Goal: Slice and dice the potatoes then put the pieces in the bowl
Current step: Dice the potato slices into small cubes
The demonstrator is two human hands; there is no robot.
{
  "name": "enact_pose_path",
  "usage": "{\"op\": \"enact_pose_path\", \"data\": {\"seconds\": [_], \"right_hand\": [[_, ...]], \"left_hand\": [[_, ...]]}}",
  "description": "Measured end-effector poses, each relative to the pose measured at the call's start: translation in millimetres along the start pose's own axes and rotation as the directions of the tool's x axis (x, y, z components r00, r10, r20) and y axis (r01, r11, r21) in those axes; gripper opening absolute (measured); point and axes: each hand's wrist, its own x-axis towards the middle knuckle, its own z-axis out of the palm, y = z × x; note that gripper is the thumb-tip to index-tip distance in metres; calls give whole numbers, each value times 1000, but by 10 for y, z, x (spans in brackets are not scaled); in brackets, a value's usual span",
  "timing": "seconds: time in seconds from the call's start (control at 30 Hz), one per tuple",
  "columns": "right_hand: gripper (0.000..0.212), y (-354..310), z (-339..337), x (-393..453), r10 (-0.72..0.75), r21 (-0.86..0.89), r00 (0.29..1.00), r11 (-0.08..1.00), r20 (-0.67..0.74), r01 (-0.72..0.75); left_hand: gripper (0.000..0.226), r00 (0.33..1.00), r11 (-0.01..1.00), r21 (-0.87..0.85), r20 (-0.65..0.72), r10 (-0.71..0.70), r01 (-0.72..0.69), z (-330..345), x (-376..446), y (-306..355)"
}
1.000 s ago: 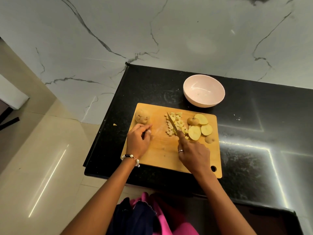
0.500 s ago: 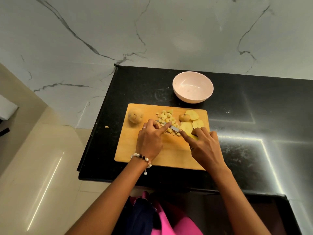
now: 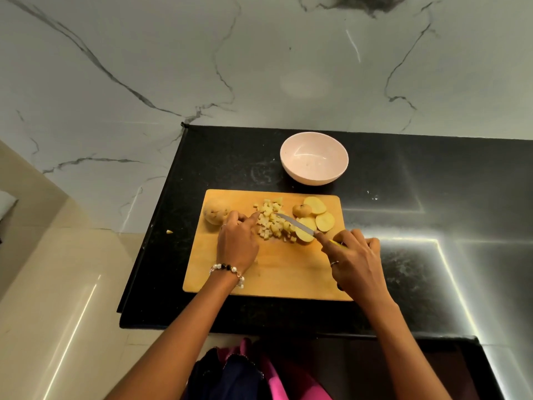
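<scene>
The person's right hand (image 3: pixel 356 262) has its fingers curled round the yellow handle of a knife (image 3: pixel 297 224), with the forefinger stretched along the top towards the blade. The blade reaches from that hand up and leftward over the cutting board (image 3: pixel 268 272), its tip lying among the diced potato pieces (image 3: pixel 272 223) and its middle passing over a potato slice (image 3: pixel 304 235). The left hand (image 3: pixel 236 243) lies on the board just left of the dice pile, its fingers bent under and its forefinger pointing out to touch the left edge of the pile; whether those bent fingers hold anything cannot be told. A beaded bracelet (image 3: pixel 227 269) circles the left wrist, and a ring (image 3: pixel 334 263) shows on the right hand.

On the board's far left corner, just beyond the left hand's knuckles, sits a whole unpeeled potato (image 3: pixel 215 215). On the far right part of the board lie a potato end piece (image 3: pixel 302 210) with skin and two more flat slices (image 3: pixel 318 213) beside it, close to the knife. The dice pile sits in the middle of the board's far half. A pale pink bowl (image 3: pixel 314 158) stands beyond the board's far edge, apart from it, on the black countertop (image 3: pixel 432 197). A small potato scrap (image 3: pixel 169 231) lies off the board's left side, at the counter's edge.
</scene>
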Motion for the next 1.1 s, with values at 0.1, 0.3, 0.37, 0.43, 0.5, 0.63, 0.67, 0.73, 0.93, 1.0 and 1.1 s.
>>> {"op": "enact_pose_path", "data": {"seconds": [0.1,0.3,0.37,0.43,0.5,0.63,0.67,0.73,0.93,1.0,1.1], "right_hand": [[36,41,27,-1,131,151,991,980,-2,-129],[33,44,-18,-54,443,587,875,662,196,-467],[32,69,-44,-70,515,617,824,576,237,-537],[28,72,-74,-74,533,614,812,565,239,-551],[24,85,-109,-92,545,618,808,561,225,-550],[20,126,-129,-155,570,629,797,547,203,-552],[21,135,-125,-167,580,635,789,535,203,-557],[22,138,-118,-185,596,647,778,517,197,-560],[17,123,-87,-148,581,667,794,522,177,-531],[18,126,-62,-132,572,664,800,530,179,-528],[19,130,-54,-111,566,666,806,536,172,-519]], "left_hand": [[28,997,998,-62,-73,-29,25,-5,47,122],[17,998,987,-157,-63,29,-39,38,244,430],[31,989,996,-10,117,89,-89,87,274,590],[49,958,948,242,248,145,-206,128,250,713],[55,935,877,380,305,182,-295,198,217,795],[46,932,829,449,288,217,-332,233,193,857],[44,929,820,453,283,238,-348,229,193,864],[42,926,826,429,261,273,-365,217,199,850],[24,950,926,216,52,307,-310,220,250,796],[21,962,954,133,-17,272,-267,237,283,783],[20,983,976,-118,-49,178,-183,170,306,825]]}}
